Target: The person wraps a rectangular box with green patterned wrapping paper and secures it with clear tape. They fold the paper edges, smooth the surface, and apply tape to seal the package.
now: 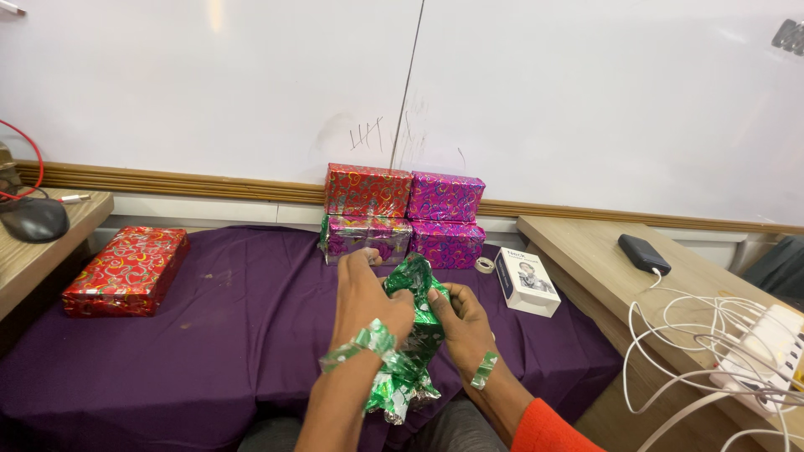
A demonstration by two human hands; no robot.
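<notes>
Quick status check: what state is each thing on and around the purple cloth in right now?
Green foil paper: crumpled around a box, gripped by both hands.
Left hand: closed on the paper's top.
Right hand: closed on the paper's side; tape strip stuck at its wrist.
Four stacked gifts: fully wrapped, against the wall.
Red gift: wrapped, lying flat.
White box: closed, unwrapped.
Tape roll: lying flat.

Purple cloth beneath fingers; red box far left, four stacked boxes just beyond fingertips, tape roll and white box right.
</notes>
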